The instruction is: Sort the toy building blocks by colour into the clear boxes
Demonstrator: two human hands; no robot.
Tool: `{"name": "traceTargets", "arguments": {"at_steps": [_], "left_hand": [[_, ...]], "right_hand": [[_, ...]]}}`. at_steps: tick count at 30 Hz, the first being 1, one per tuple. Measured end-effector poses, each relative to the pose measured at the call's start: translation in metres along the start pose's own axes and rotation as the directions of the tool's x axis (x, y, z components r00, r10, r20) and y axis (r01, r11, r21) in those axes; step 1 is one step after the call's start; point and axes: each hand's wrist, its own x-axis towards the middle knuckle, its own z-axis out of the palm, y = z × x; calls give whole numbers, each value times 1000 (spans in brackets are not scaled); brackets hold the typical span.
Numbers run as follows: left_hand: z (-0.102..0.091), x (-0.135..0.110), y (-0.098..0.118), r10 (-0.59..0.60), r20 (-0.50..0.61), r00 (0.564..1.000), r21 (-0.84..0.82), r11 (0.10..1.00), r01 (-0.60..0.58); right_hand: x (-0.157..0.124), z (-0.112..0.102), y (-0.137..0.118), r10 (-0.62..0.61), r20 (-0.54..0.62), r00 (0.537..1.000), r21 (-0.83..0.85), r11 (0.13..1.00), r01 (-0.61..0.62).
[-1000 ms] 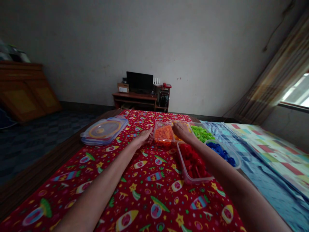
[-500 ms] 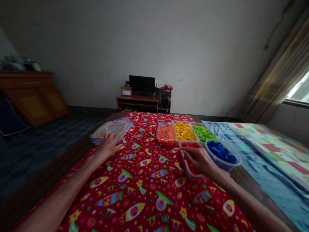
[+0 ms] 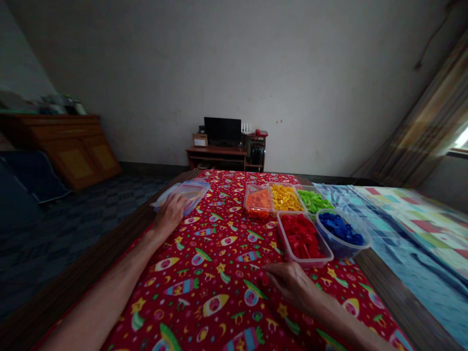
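My left hand (image 3: 171,213) reaches out to the stack of clear plastic lids (image 3: 190,191) at the left edge of the red patterned cloth (image 3: 219,273), and its fingers close on the near rim of the stack. My right hand (image 3: 288,282) lies on the cloth just in front of the clear tub of red pieces (image 3: 302,237), fingers loosely spread and holding nothing. Behind that tub stand tubs of orange pieces (image 3: 258,200), yellow pieces (image 3: 284,197) and green pieces (image 3: 313,200). A round bowl of blue pieces (image 3: 341,232) sits to its right.
The table's dark wooden edge (image 3: 91,263) runs along the left. A blue checked cloth (image 3: 413,263) and a colourful quilt (image 3: 431,224) cover the right side. A desk with a monitor (image 3: 223,131) stands at the far wall, a wooden cabinet (image 3: 73,151) at the left.
My left hand went from the orange tub leftwards to the stack of lids and now grips it. My right hand drew back from the yellow tub, past the red tub, down onto the cloth.
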Motion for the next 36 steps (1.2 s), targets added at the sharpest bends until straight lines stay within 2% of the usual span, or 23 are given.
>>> {"name": "traceTargets", "arguments": {"at_steps": [4, 8, 12, 14, 17, 21, 26, 28, 29, 32, 33, 34, 36], "left_hand": [[-11, 0, 7, 3, -123, 992, -40, 999, -8], [-35, 5, 20, -149, -264, 953, -213, 973, 93], [-69, 7, 47, -228, -346, 910, -400, 913, 77], [-80, 7, 63, -285, -299, 911, -505, 857, 103], [-84, 7, 91, -319, -139, 938, -643, 749, 159], [-68, 5, 136, -216, 91, 972, -808, 554, 199], [-46, 6, 189, -126, 265, 956, -912, 288, 291], [-39, 15, 208, -90, 341, 936, -917, 190, 352], [-36, 21, 218, -49, 383, 923, -912, 143, 386], [-22, 45, 259, 114, 476, 872, -879, 34, 475], [-17, 55, 275, 133, 486, 864, -872, 9, 490], [-12, 64, 292, 147, 501, 853, -863, 3, 506], [1, 81, 324, 159, 542, 825, -840, 63, 539]], "right_hand": [[1, 2, -4, -12, 19, 1000, -6, 1000, 12], [5, -5, -8, -19, 21, 1000, 24, 1000, 18], [6, -13, -6, -40, -99, 994, 71, 996, 47], [4, -17, -2, -43, -192, 980, 67, 996, 57], [-1, -28, 4, 24, -332, 943, 83, 997, 4], [-9, -51, 2, 133, -384, 914, 158, 984, -77], [-18, -78, 3, 209, -407, 889, 100, 978, -184], [-22, -90, 16, 256, -453, 854, 87, 966, -243], [-24, -99, 26, 290, -491, 822, 109, 956, -273], [-30, -132, 68, 421, -610, 671, 220, 904, -367], [-33, -144, 84, 466, -636, 615, 234, 876, -422], [-35, -157, 99, 495, -656, 570, 214, 846, -488], [-41, -179, 126, 552, -658, 513, 169, 771, -614]]}}
